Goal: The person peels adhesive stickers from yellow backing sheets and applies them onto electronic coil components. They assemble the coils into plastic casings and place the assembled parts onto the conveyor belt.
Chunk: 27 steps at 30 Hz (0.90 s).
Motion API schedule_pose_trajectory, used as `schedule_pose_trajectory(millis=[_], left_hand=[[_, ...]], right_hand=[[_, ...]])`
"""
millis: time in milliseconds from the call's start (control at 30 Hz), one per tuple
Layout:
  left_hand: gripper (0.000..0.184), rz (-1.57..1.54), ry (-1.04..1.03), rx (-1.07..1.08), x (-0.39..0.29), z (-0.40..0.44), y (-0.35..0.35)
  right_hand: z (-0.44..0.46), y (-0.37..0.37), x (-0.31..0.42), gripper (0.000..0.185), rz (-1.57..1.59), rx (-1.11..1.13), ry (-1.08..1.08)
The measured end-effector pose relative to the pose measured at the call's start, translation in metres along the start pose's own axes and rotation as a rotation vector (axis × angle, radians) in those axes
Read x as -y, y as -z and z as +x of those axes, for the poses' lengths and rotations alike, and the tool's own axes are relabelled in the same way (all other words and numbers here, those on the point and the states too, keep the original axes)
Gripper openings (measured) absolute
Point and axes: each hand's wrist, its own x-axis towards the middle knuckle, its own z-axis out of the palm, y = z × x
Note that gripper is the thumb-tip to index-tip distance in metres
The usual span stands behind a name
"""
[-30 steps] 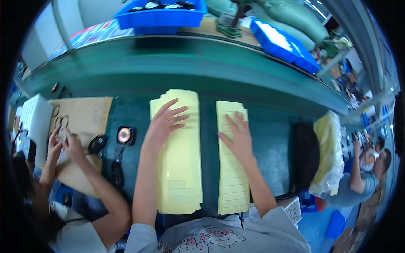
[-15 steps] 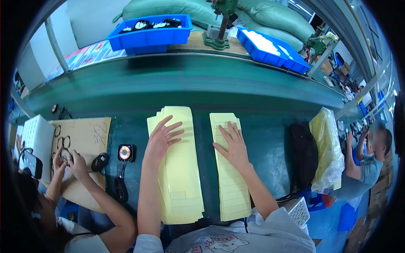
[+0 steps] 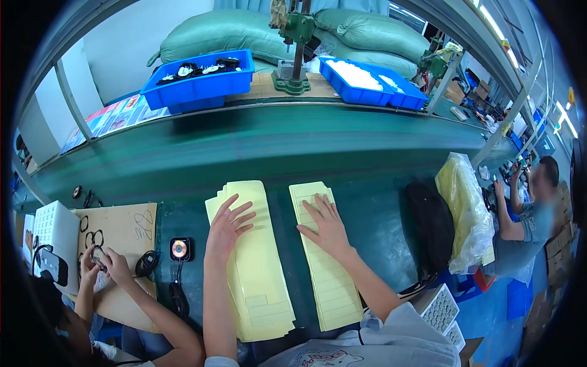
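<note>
Two stacks of pale yellow sheets lie side by side on the green table. Over the upper left part of the wider left stack [image 3: 260, 269] is my left hand [image 3: 227, 229], turned partly palm up with its fingers apart. My right hand [image 3: 326, 226] rests palm down on the narrower right stack [image 3: 330, 281], fingers spread. The sheets of the right stack are slightly fanned, with lines across them. Neither hand grips anything.
A co-worker's hands [image 3: 104, 263] hold a small part over cardboard [image 3: 131, 226] at left. Nearby are a round device [image 3: 180, 249] and cables. A black bag [image 3: 430, 226] and plastic-wrapped yellow sheets [image 3: 461, 208] lie right. Blue bins [image 3: 202, 85] stand beyond the green belt [image 3: 257, 140].
The view has tilted upward, so the table and stacks appear lower and more of the background shows. Both hands keep nearly the same places on the stacks.
</note>
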Motion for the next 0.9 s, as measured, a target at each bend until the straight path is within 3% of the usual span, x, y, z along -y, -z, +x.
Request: schedule_pose_trajectory(millis=[200,300,333,367,400,433,500,567,633,733,800,900], left_hand=[[0.049,0.049,-0.079,-0.025,-0.008,-0.002,-0.003],[0.054,0.218,-0.214,-0.110,-0.042,-0.019,-0.015],[0.044,0.266,-0.365,-0.126,-0.064,-0.032,-0.024],[0.047,0.330,-0.516,-0.176,-0.094,-0.051,-0.042],[0.053,0.376,-0.649,-0.242,-0.124,-0.072,-0.055],[0.052,0.162,-0.895,-0.426,-0.148,-0.099,-0.091],[0.052,0.270,-1.248,-0.570,-0.187,-0.133,-0.106],[0.052,0.499,-1.342,-0.721,-0.216,-0.143,-0.086],[0.053,0.778,-1.174,-0.884,-0.233,-0.138,-0.044],[0.053,1.268,-0.613,-1.083,-0.250,-0.123,0.046],[0.054,1.534,-0.158,-1.097,-0.244,-0.115,0.108],[0.054,1.691,0.313,-1.013,-0.217,-0.118,0.178]], right_hand=[[0.001,0.000,0.000,0.059,0.011,-0.001,-0.015],[0.016,0.030,-0.005,0.054,0.080,-0.184,0.000],[0.030,0.077,0.009,0.050,0.239,-0.215,0.028],[0.036,0.120,0.032,0.043,0.705,-0.337,-0.051],[0.038,0.176,0.046,0.043,0.230,-0.427,0.070],[0.038,0.221,0.059,0.043,0.111,-0.504,0.196],[0.024,0.286,0.089,0.043,0.002,-0.524,0.485],[0.009,0.318,0.114,0.042,-0.003,-0.319,0.771],[-0.001,0.322,0.136,0.042,0.041,-0.067,0.969],[0.003,0.305,0.154,0.041,0.097,0.155,1.058],[0.003,0.293,0.152,0.041,0.131,0.208,1.049],[-0.003,0.285,0.150,0.041,0.194,0.245,1.044]])
